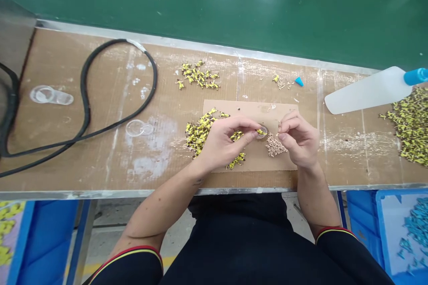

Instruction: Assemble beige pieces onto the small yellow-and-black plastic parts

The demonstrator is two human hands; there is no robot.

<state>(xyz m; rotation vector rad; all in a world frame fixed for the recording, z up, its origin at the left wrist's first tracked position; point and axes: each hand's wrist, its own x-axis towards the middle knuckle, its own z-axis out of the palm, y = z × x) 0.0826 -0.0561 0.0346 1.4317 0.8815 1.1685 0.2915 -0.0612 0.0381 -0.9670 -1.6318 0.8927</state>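
My left hand [230, 139] is closed in a pinch on a small yellow figure [260, 132]. Just beyond its fingertips lies a small clear round dish [262, 135]. Facing it, my right hand [298, 137] pinches finger and thumb together; a tiny pale piece seems to show at the tips, too small to make out well. Between the hands is a little heap of tiny beige pieces [274, 146] on a cardboard sheet [254, 164]. A pile of yellow and dark figures [199, 134] spreads beside and partly under my left hand.
More yellow figures [199, 75] lie farther back, with a blue cap [299, 81] right of them. A white bottle [368, 91] lies at right near a large yellow heap [414, 127]. A black cable [86, 98] loops at left. Blue bins [364, 213] stand below the table edge.
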